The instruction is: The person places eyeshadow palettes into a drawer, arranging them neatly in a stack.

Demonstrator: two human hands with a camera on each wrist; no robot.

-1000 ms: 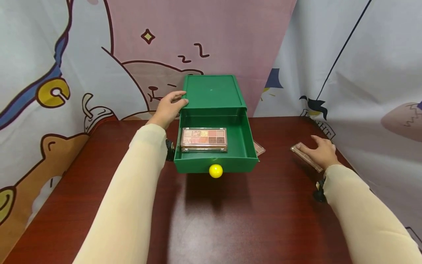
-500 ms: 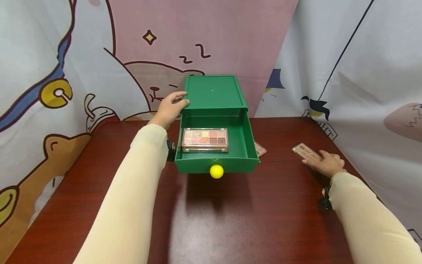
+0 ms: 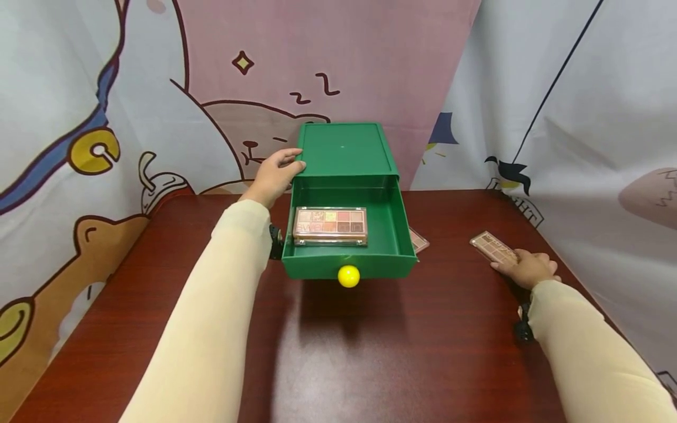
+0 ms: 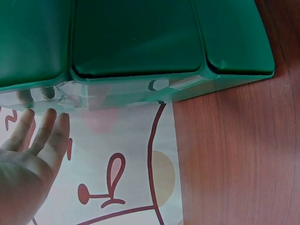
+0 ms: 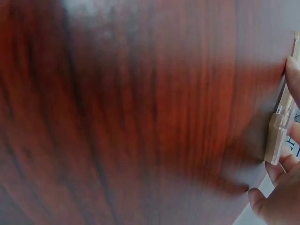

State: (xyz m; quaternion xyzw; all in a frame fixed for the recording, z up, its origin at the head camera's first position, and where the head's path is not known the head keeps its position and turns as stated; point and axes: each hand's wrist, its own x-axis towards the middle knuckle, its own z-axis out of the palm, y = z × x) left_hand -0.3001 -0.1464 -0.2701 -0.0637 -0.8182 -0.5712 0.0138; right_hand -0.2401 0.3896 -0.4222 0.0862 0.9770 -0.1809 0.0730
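Observation:
My left hand (image 3: 274, 175) touches the left side of a green drawer box (image 3: 344, 148), its fingers fairly straight; in the left wrist view the fingertips (image 4: 48, 113) meet the box's edge. The drawer (image 3: 385, 226) is pulled out and has a yellow round knob (image 3: 348, 276). Inside, toward the left, lies an eyeshadow palette (image 3: 330, 226) with a clear lid. At the table's right, my right hand (image 3: 530, 269) pinches the near end of a second, slimmer eyeshadow palette (image 3: 492, 247). In the right wrist view the thumb (image 5: 294, 77) is on that palette's edge, the other fingers around its end.
A third palette (image 3: 419, 240) lies on the table right of the drawer, partly hidden behind it. The reddish-brown table (image 3: 449, 335) meets a printed cloth (image 3: 391, 64) at the back and both sides. The drawer overhangs the table, casting a shadow.
My right hand has shifted right and toward me along the palette, uncovering more of it, and its fingers have closed on the near end. The left hand stays at the box.

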